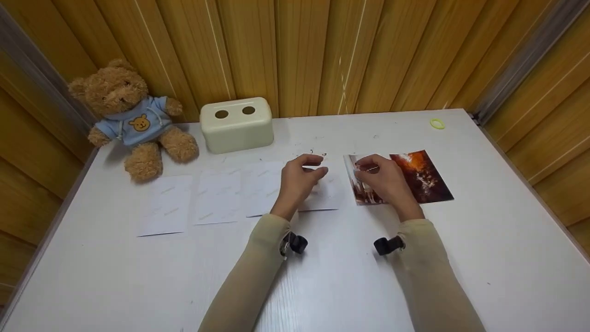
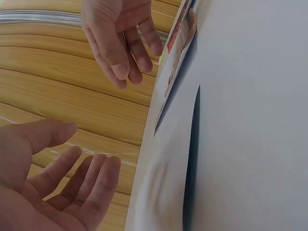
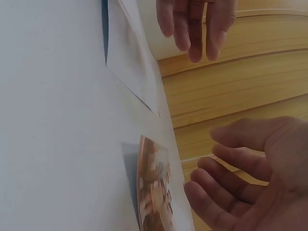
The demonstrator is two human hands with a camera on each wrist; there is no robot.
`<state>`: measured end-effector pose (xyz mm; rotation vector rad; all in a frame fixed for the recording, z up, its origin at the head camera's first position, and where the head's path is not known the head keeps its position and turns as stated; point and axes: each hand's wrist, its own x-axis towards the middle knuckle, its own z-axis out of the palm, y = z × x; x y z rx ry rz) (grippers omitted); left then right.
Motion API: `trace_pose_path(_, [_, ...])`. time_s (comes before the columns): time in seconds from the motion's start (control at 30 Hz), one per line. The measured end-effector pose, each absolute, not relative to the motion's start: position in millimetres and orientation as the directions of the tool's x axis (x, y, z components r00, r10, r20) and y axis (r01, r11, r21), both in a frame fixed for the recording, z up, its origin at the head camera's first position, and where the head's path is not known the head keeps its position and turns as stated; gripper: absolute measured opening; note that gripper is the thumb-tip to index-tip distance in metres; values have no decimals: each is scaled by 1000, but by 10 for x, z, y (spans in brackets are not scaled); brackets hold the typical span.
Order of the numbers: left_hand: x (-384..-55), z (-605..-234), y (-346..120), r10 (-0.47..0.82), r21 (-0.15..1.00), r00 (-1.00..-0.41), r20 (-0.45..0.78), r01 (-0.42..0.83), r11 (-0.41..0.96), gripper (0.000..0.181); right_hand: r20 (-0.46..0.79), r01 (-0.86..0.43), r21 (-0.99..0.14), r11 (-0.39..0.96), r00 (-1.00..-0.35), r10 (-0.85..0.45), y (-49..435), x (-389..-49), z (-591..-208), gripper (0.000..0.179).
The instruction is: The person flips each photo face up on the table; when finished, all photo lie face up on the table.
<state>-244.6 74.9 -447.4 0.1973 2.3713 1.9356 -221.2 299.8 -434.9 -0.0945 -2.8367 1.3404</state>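
My left hand [image 1: 298,183] hovers over the rightmost of several white cards [image 1: 326,201], its fingers loosely bent and nothing between them. That card's near edge lifts a little off the table in the left wrist view. To the right, my right hand [image 1: 386,180] is above a glossy picture card [image 1: 362,192], partly covering it. Its relaxed fingers [image 3: 221,192] are apart from the thumb and hold nothing. Beside that card lies a second picture card [image 1: 426,180], dark red with an orange glow. The other white cards [image 1: 163,207] lie in a row to the left.
A teddy bear [image 1: 138,122] in a blue hoodie sits at the back left of the white table [image 1: 341,286]. Next to it stands a cream box [image 1: 239,133] with two round holes. A small yellow-green ring [image 1: 437,123] lies at the back right. Wood-panelled walls [image 1: 299,55] border the table.
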Motion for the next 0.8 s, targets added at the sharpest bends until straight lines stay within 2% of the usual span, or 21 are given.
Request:
trace_pose_path(0.27, [-2495, -4505, 485, 81, 958, -997, 16, 39, 285, 29, -68, 66, -796, 601, -997, 19, 2732, -2284, -4363, 39])
trace_pose_path(0.53, [-2515, -4530, 269, 95, 944, -995, 31, 60, 326, 30, -9, -22, -790, 612, -999, -46, 2594, -2315, -4449, 34])
trace_pose_path(0.8, [-2539, -4575, 164, 140, 933, -990, 1, 52, 356, 31, -26, -46, -775, 630, -994, -105, 2545, -2298, -4535, 33])
